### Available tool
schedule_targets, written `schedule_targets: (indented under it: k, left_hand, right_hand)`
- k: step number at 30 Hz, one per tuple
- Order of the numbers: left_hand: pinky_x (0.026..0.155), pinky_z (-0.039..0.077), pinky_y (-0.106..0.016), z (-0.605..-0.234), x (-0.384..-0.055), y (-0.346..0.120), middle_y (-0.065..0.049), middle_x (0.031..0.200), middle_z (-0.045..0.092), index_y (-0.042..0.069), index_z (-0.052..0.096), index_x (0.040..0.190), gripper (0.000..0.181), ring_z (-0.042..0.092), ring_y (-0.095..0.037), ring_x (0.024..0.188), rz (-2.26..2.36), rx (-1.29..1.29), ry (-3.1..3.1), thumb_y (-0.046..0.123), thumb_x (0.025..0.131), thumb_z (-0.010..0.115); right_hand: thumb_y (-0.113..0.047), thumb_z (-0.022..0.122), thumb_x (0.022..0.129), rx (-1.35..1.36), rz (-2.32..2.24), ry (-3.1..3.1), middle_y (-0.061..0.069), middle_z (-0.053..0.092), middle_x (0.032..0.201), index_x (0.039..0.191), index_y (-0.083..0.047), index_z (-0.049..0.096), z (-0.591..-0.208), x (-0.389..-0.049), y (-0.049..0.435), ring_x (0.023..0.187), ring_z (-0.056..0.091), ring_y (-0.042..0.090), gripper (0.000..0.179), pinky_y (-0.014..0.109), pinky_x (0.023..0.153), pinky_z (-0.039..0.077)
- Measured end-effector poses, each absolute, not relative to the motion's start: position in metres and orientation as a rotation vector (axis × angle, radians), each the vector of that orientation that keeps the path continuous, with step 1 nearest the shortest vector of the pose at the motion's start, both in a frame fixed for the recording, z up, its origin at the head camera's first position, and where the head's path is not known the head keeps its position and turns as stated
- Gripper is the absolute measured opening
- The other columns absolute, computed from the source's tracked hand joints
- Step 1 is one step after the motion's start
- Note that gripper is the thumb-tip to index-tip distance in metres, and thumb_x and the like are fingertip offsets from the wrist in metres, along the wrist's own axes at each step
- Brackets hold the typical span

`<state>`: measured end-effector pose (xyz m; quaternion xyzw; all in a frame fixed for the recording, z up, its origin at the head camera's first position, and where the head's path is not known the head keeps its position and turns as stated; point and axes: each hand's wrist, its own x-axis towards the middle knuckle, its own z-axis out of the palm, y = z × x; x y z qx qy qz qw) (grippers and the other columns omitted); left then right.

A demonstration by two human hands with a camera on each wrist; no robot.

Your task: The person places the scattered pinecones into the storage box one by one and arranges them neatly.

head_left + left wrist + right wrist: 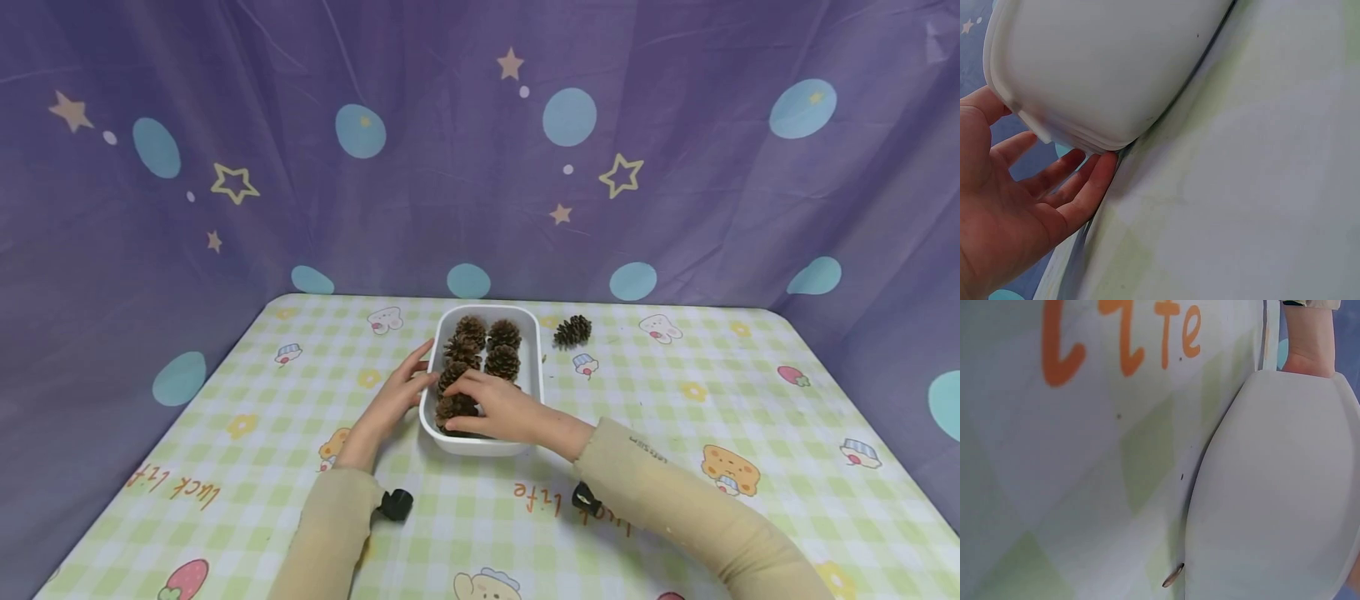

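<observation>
A white rectangular tub point(487, 447) holds several brown pine cones point(502, 363) in two rows. My left hand point(395, 402) is at the tub's left side. In the left wrist view, its spread fingertips point(1102, 169) touch the white wall and the thumb lies at the rim. Reaching in over the right wall, my right hand point(504, 408) has thumb and fingers around a pine cone point(453, 407) in the near left corner. That hand covers part of the near end of the tub. In the right wrist view, the tub wall point(1266, 487) hides most of it.
One dark pine cone point(573, 332) lies on the table to the right of the tub's far end. A small brown scrap point(1173, 575) lies beside the tub. The checked tablecloth point(645, 533) covers the table, and a purple curtain point(450, 225) hangs behind it.
</observation>
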<state>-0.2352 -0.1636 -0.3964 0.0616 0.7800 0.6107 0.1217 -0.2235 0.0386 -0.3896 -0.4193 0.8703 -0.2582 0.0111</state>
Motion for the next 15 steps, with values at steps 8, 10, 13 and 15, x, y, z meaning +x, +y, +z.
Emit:
schedule_targets:
  k: [8, 10, 13, 15]
  left_hand:
    - [0.092, 0.049, -0.041, -0.403, -0.241, -0.165, -0.02, 0.136, 0.034, 0.026, 0.019, 0.146, 0.059, 0.041, -0.036, 0.122, 1.808, 0.172, 2.27, 0.019, 0.094, 0.047]
    - [0.091, 0.049, -0.04, -0.411, -0.246, -0.167, -0.019, 0.136, 0.035, 0.028, 0.02, 0.146, 0.059, 0.041, -0.035, 0.121, 1.815, 0.174, 2.278, 0.021, 0.094, 0.047]
    - [0.089, 0.05, -0.039, -0.417, -0.248, -0.168, -0.019, 0.135, 0.035, 0.029, 0.02, 0.145, 0.059, 0.043, -0.035, 0.119, 1.815, 0.182, 2.3, 0.022, 0.094, 0.047]
    - [0.089, 0.05, -0.039, -0.418, -0.248, -0.169, -0.019, 0.134, 0.036, 0.029, 0.021, 0.145, 0.059, 0.044, -0.035, 0.118, 1.817, 0.178, 2.303, 0.021, 0.093, 0.048]
  right_hand:
    - [-0.036, 0.055, 0.089, -1.317, -0.919, 2.703, 0.0, 0.057, 0.113, 0.12, -0.012, 0.057, -0.386, -0.226, 0.045, 0.1, 0.056, 0.012, 0.04, 0.029, 0.085, 0.05]
    - [-0.034, 0.054, 0.09, -1.332, -0.956, 2.709, 0.001, 0.058, 0.112, 0.12, -0.011, 0.057, -0.385, -0.228, 0.048, 0.1, 0.056, 0.013, 0.038, 0.031, 0.083, 0.05]
    - [-0.028, 0.056, 0.09, -1.36, -1.042, 2.716, 0.003, 0.059, 0.11, 0.117, -0.01, 0.058, -0.385, -0.231, 0.054, 0.097, 0.058, 0.015, 0.033, 0.031, 0.079, 0.052]
    - [-0.023, 0.056, 0.09, -1.367, -1.103, 2.717, 0.004, 0.06, 0.107, 0.115, -0.01, 0.059, -0.384, -0.234, 0.06, 0.094, 0.058, 0.015, 0.029, 0.033, 0.078, 0.053]
